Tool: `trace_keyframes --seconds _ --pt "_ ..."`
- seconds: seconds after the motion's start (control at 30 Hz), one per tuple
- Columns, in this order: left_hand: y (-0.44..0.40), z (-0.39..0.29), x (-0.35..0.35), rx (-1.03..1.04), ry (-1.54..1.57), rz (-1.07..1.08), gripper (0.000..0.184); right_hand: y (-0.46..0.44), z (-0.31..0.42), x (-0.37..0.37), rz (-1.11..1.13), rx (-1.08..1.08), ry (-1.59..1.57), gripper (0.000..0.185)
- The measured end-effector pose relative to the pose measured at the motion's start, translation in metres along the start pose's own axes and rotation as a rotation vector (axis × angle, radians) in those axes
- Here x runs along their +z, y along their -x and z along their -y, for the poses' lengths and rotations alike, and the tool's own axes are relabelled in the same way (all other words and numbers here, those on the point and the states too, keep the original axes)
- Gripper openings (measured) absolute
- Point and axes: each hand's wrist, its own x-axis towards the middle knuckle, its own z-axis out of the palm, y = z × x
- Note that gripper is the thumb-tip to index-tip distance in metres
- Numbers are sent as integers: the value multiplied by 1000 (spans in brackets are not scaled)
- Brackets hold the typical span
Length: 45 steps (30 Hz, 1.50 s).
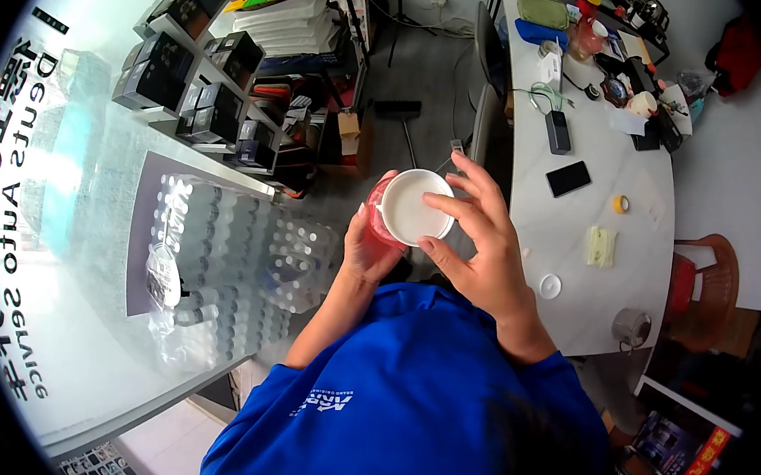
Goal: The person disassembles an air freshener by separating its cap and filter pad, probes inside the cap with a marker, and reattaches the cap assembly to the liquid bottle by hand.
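Note:
A reddish-pink translucent container (382,224) with a round white lid (409,206) is held up in front of my chest. My left hand (369,250) wraps around the container's left side and underside, mostly closed. From the right, my right hand (486,236) meets the lid: the thumb is at its lower edge and a finger lies across its top. The other right fingers stretch past the rim. A small tab sticks out on the lid's left edge. The contents are hidden.
On the right, a white table (562,285) bears a phone (568,178), yellow tape roll (620,204), small white disc (550,286), glass jug (631,328) and clutter behind. To the left are wrapped bottles (221,244) and a rack of black boxes (217,107). A broom (398,109) lies ahead.

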Motion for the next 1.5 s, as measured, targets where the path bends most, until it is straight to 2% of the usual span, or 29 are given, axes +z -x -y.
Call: trace_keyframes --seconds 0.2,0.27,0.5,0.57,0.7,0.8,0.9,0.93,1.1,1.17,1.2,1.23,1.43,1.5 --pt "-1 -2 11 51 -79 -30 72 -2 5 -5 29 71 39 39" --pt "-2 -2 10 117 -189 -59 72 -3 6 -7 30 93 52 41" --pt "-2 -2 11 91 -220 -46 72 -5 3 -19 81 95 97 40" --pt "-2 -2 16 41 -180 -99 71 -8 2 -19 22 -41 193 28" --pt "-2 2 10 -17 -130 -134 71 -3 -15 -16 -99 -109 205 15" --pt "-2 5 9 -18 -138 -111 70 3 -22 -17 -311 283 -136 10" --pt "-4 6 8 -57 -115 -104 70 3 -31 -18 -306 156 -188 14" --pt "-4 7 11 -60 -122 -113 70 1 -28 -23 -221 68 -114 21" --pt "-6 10 19 -31 -191 -103 70 0 -9 -25 -96 56 181 24" --pt "-7 11 13 -45 -194 -85 70 10 -22 -18 -324 221 -54 23" --pt "-7 11 12 -45 -192 -82 70 14 -23 -15 -449 355 -310 23" --pt "-4 11 11 -80 -146 -86 70 12 -18 -19 -516 399 -471 24" --pt "1 17 7 -148 -20 -78 67 15 -20 -27 -563 441 -528 28" --pt "2 18 11 -183 33 -115 75 16 -20 -26 -569 441 -498 31"
